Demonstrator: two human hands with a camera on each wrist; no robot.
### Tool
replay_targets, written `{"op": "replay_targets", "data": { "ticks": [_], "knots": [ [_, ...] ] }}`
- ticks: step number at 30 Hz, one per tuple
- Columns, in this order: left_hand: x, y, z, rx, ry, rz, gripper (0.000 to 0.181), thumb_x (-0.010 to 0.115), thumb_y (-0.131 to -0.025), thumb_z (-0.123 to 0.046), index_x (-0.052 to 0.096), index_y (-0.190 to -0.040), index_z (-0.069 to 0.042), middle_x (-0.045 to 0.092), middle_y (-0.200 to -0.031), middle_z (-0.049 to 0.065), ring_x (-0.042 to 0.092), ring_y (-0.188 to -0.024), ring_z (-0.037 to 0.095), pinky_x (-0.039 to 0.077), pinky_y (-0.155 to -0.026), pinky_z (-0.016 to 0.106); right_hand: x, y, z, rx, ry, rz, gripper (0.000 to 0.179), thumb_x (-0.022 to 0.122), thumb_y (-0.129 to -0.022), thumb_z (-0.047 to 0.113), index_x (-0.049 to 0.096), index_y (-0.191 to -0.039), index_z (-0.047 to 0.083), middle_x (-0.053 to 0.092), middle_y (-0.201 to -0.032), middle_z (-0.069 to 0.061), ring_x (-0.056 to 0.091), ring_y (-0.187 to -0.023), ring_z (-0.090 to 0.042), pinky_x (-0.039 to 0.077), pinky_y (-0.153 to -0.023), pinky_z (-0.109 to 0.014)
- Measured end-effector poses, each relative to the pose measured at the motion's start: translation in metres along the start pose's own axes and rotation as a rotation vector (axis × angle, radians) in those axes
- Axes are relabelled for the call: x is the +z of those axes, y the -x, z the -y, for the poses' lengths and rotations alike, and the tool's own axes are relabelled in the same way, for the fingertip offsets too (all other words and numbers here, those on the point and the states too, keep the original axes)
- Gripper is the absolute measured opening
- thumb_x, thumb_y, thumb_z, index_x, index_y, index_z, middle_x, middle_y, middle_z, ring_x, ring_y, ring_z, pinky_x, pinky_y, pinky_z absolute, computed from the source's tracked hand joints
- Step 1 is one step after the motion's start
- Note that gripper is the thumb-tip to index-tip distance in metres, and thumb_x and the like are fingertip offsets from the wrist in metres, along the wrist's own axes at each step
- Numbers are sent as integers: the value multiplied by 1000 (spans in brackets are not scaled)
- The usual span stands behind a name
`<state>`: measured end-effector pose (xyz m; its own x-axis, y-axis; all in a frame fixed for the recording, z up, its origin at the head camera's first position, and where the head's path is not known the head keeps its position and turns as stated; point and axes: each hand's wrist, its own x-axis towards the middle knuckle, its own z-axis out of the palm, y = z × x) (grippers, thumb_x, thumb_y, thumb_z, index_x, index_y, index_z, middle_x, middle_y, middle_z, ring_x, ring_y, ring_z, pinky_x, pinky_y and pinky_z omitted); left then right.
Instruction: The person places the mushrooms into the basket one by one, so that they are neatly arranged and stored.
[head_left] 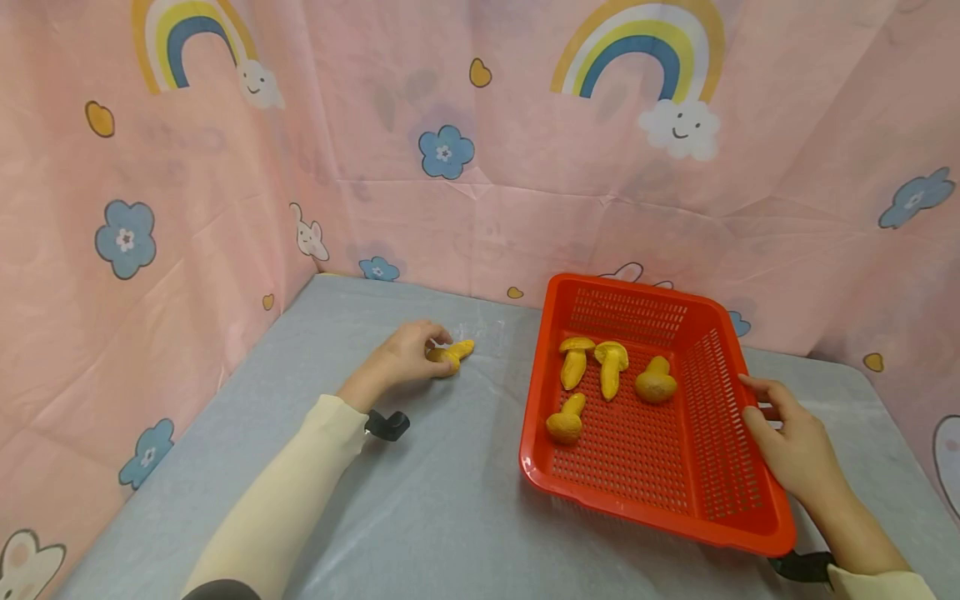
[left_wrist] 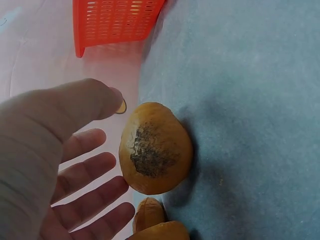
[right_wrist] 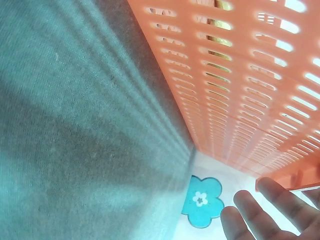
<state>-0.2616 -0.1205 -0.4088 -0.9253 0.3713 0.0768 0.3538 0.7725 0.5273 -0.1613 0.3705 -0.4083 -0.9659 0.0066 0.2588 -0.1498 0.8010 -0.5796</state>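
My left hand [head_left: 411,352] reaches down over the table at a yellow toy mushroom [head_left: 450,357]. In the left wrist view, the thumb and spread fingers lie beside a brown mushroom cap [left_wrist: 156,150] with a dark patch. Part of another mushroom [left_wrist: 149,216] shows below that cap. At the red basket's [head_left: 652,517] right side, my right hand [head_left: 798,446] touches the rim with thumb and index finger. Its other fingers [right_wrist: 272,200] extend loosely outside the slotted wall. Several yellow mushrooms [head_left: 611,367] lie inside the basket.
A grey-blue cloth [head_left: 420,517] covers the table. Clear plastic [head_left: 483,333] lies behind the left hand's mushroom. Pink printed curtains [head_left: 480,217] stand along the back and sides. The basket's raised wall lies between the right hand and the mushrooms inside.
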Motion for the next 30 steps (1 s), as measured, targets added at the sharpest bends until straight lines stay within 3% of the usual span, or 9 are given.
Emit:
{"op": "replay_targets", "data": {
  "ticks": [19, 23, 26, 30],
  "knots": [
    [5, -4, 0, -82, -9, 36, 35, 77, -80, -27, 68, -110, -11, 63, -108, 5, 56, -96, 20, 50, -87, 35, 0, 1, 2, 1, 7, 5, 45, 43, -98, 18, 45, -140, 2, 57, -115, -35, 35, -77, 23, 48, -51, -20],
    [6, -6, 1, -91, -5, 45, 35, 77, -80, -27, 69, -110, -10, 63, -108, 5, 56, -95, 20, 50, -85, 33, 0, 0, 3, 4, 16, 6, 45, 44, -98, 18, 45, -139, 1, 57, -114, -34, 57, -80, -4, 48, -51, -20],
    [7, -8, 1, -80, -9, 51, 34, 77, -80, -26, 70, -109, -10, 62, -107, 5, 56, -94, 20, 50, -82, 32, 0, 0, 3, 2, 19, 8, 45, 43, -98, 18, 44, -140, 0, 57, -114, -34, 59, -85, -34, 48, -51, -19],
    [7, -9, 1, -66, -18, 65, 34, 78, -79, -27, 70, -108, -9, 61, -106, 6, 55, -93, 20, 50, -80, 30, 0, 0, 3, -2, 13, 17, 45, 42, -99, 17, 43, -140, -1, 56, -115, -35, 58, -90, -42, 48, -51, -19]
  ]
}}
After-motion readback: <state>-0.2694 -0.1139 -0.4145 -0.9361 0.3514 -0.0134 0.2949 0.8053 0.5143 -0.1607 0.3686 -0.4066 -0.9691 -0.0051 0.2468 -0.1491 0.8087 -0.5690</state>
